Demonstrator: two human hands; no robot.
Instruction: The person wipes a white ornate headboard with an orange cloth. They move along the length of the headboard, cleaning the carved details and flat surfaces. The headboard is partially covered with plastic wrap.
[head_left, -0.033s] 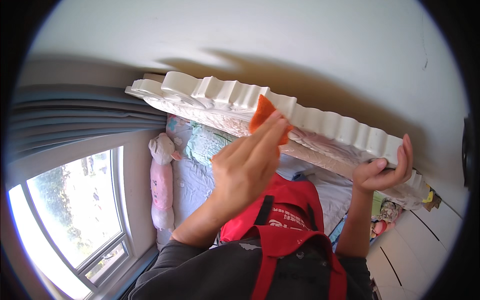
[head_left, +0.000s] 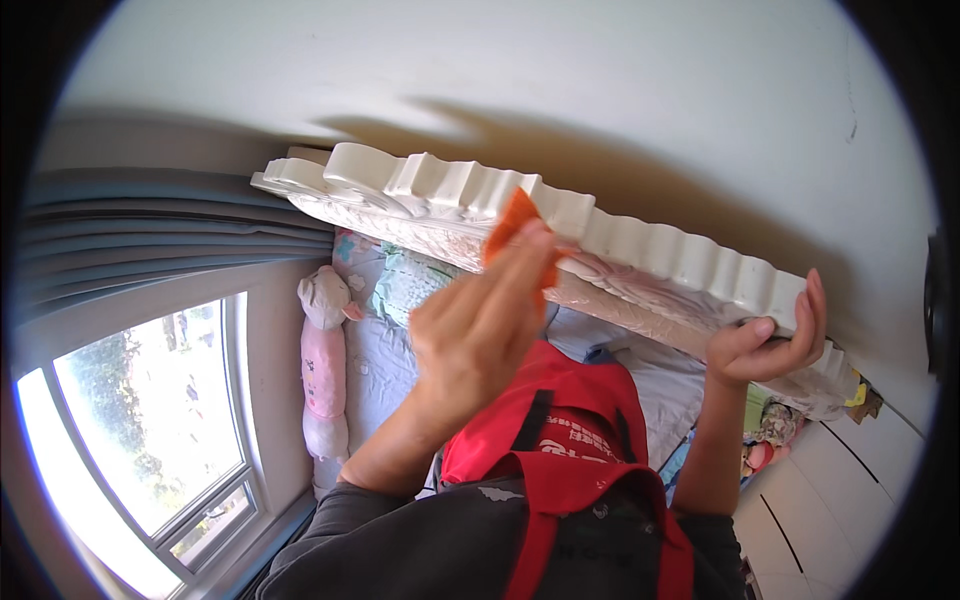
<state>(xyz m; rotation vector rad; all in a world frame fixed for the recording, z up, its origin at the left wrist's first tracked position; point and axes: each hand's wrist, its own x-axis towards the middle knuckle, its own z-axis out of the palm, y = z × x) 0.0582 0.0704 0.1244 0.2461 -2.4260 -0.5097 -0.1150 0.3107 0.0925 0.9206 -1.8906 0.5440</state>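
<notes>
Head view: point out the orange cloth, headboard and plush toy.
Orange cloth [head_left: 509, 226]: head view, on its upper part above the fingers.
Headboard [head_left: 635, 241]: head view, on its scalloped white edge.
Plush toy [head_left: 323, 368]: head view, on its pink middle.

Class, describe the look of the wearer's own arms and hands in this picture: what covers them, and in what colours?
The left hand and right hand are both ungloved. The left sleeve and right sleeve are dark grey, short enough to leave the forearms bare. No marking shows on either sleeve.
</notes>
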